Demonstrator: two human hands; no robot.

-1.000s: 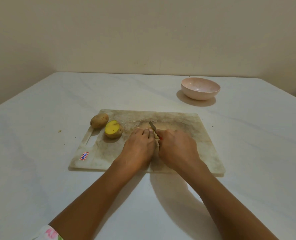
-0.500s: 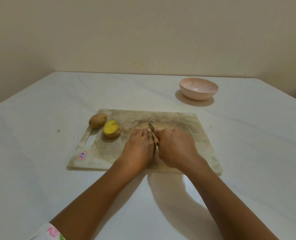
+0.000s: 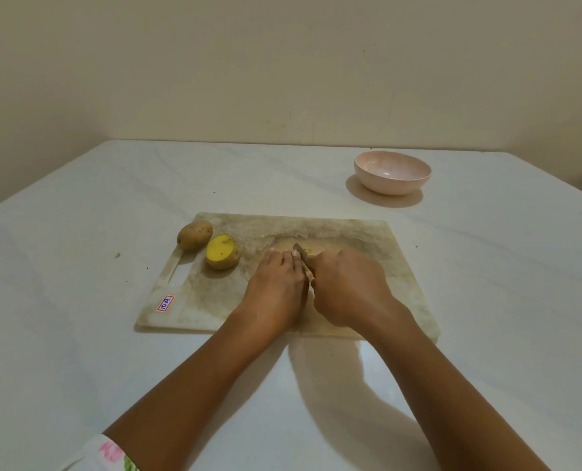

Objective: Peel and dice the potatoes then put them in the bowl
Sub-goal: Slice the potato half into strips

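Two hands side by side over the middle of the board [image 3: 402,266], almost touching. Left hand [image 3: 276,287]: palm down, fingers stretched forward and held together, tips pressed down at the board; grip released, nothing clasped; whatever under the palm hidden from view. Right hand [image 3: 347,287]: clenched round the knife [image 3: 300,253], a sliver of red handle showing between the two hands, blade angled forward and left, tip just past the left fingertips. Fragment [image 3: 308,249], yellow, on the board just beside the blade tip, too small to identify

Potato [image 3: 194,234]: whole, unpeeled, at the far left corner of the board, just beyond the handle slot. Half potato [image 3: 222,255]: just right of the whole one, skin on, yellow cut face tilted up toward the camera, near the left hand but apart from it. Bowl [image 3: 392,172]: pink, upright, on the table [image 3: 78,334] beyond the far right corner of the board, well apart from board and hands

Table: white, faintly veined. Label [image 3: 165,303]: red-bordered, on the near left corner of the board. Crumb [image 3: 117,255] on the table left of the board. Sleeve [image 3: 109,453]: patterned, at the left forearm, bottom edge of view. Wall [image 3: 283,62]: plain beige, behind the table
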